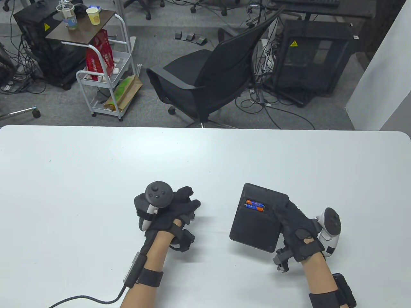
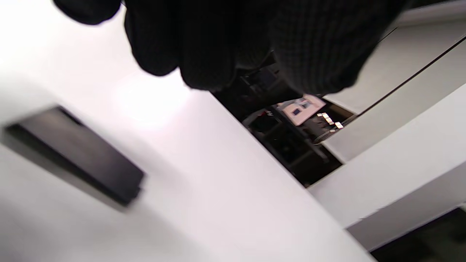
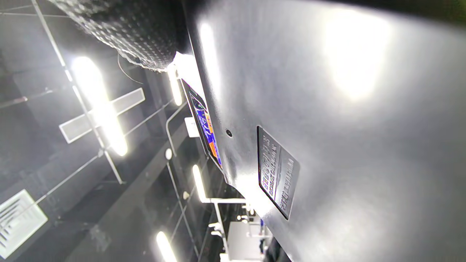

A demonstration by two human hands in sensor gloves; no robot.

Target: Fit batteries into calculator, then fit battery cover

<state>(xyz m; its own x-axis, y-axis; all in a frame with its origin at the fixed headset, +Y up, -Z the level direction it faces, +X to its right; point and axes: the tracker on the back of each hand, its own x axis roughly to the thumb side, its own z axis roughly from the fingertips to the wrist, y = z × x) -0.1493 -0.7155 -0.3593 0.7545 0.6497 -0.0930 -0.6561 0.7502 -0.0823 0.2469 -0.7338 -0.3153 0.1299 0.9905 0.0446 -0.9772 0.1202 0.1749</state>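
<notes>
The black calculator point(image 1: 257, 227) is held back-up and tilted above the table. My right hand point(image 1: 289, 221) grips its lower right edge. Two orange and blue batteries point(image 1: 256, 205) lie side by side in its open compartment. In the right wrist view the calculator's back point(image 3: 346, 127) fills the frame, with the batteries point(image 3: 205, 127) at its edge and a gloved fingertip point(image 3: 120, 32) at the top. My left hand point(image 1: 188, 202) hovers low over the table, fingers curled, holding nothing. The flat black battery cover point(image 2: 76, 153) lies on the table below my left hand's fingers point(image 2: 204, 47), apart from them; the table view hides it.
The white table point(image 1: 96, 179) runs wide to the left and back. A glove cable point(image 1: 80, 300) trails off the front left. Beyond the far edge stand an office chair point(image 1: 205, 80) and a white cart point(image 1: 106, 80).
</notes>
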